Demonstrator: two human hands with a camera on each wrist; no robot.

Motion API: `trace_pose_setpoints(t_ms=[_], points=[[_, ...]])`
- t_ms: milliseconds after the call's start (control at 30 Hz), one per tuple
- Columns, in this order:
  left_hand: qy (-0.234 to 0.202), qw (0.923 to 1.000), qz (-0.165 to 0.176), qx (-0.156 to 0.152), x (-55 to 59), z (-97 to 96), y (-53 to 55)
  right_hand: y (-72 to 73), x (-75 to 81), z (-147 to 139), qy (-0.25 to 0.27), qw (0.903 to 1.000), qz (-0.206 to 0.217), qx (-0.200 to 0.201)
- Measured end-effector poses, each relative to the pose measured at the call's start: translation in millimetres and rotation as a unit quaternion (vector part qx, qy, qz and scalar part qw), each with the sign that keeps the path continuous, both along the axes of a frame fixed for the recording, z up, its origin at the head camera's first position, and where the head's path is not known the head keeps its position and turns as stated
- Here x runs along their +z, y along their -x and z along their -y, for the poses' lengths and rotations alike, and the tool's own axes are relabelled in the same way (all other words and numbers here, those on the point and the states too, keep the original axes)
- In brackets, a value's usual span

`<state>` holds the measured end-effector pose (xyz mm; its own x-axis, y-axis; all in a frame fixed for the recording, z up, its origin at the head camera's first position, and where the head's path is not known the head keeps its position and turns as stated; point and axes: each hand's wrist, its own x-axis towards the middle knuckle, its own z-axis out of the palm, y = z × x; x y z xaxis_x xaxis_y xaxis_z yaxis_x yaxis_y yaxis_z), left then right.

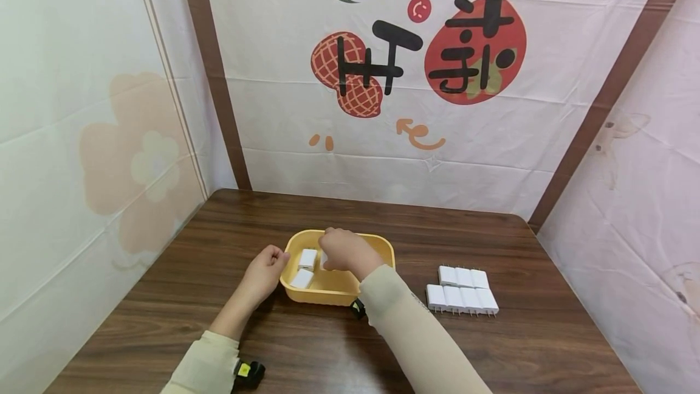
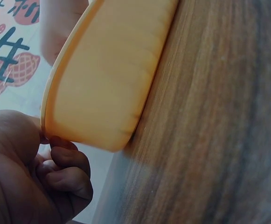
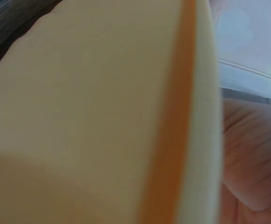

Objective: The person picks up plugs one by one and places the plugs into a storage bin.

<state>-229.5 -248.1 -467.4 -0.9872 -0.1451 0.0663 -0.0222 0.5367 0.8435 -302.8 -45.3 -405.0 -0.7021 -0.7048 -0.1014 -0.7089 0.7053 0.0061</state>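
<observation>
While the right hand (image 1: 350, 252) bends down inside the yellow basin (image 1: 322, 298) in the head view, its fingers seem to pinch a white block (image 1: 324, 260), mostly hidden, so how firm the hold is cannot be told. Just left of it in the basin lie a far block (image 1: 308, 258) and a near block (image 1: 302, 279); setting the held one down too far that way could land it on them or knock them askew. To the right on the desk (image 1: 306, 351) lie a row of three blocks (image 1: 463, 276) and, nearer, a row of four blocks (image 1: 462, 300). Thin prongs stick out, and the right sleeve (image 1: 429, 339), passing close by, might snag them if it swung low.

Seen from the left wrist, the left hand (image 2: 39, 170) has thumb and forefinger closed on the basin's rim. Held at one end only, the basin could swivel under a bump elsewhere.

From the right wrist, the basin's outer wall fills most of the view; a small dip could jolt it. The right fingers are out of sight there.
</observation>
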Motion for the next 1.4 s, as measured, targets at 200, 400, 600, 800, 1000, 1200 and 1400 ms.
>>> trace_pose_setpoints(t_ms=[200,400,600,800,1000,1200,1400], points=[[0.006,1.0,-0.003,-0.001,0.2,-0.8,-1.0,2.4,-4.3,7,0.007,0.9998,0.013,-0.012],[0.008,1.0,0.003,-0.001,-0.5,-0.8,-1.9,3.4,-11.1,9,0.022,0.9992,0.028,-0.016],[0.011,0.9999,0.001,-0.002,0.7,-0.9,-1.1,4.0,-15.9,13,0.019,0.9995,0.018,-0.017],[0.001,1.0,0.003,-0.005,0.7,-0.4,-1.7,5.8,-20.3,18,0.013,0.9998,0.002,-0.014],[0.0,1.0,0.003,-0.006,1.6,-0.3,-2.1,8.1,-22.5,23,0.004,0.9998,-0.014,-0.015],[0.007,1.0,0.001,-0.004,1.2,-0.3,-1.3,6.8,-20.7,26,-0.002,0.9998,-0.015,-0.015],[0.004,1.0,0.002,-0.005,1.0,-0.4,-0.3,8.2,-21.9,27,-0.002,0.9998,-0.014,-0.015]])
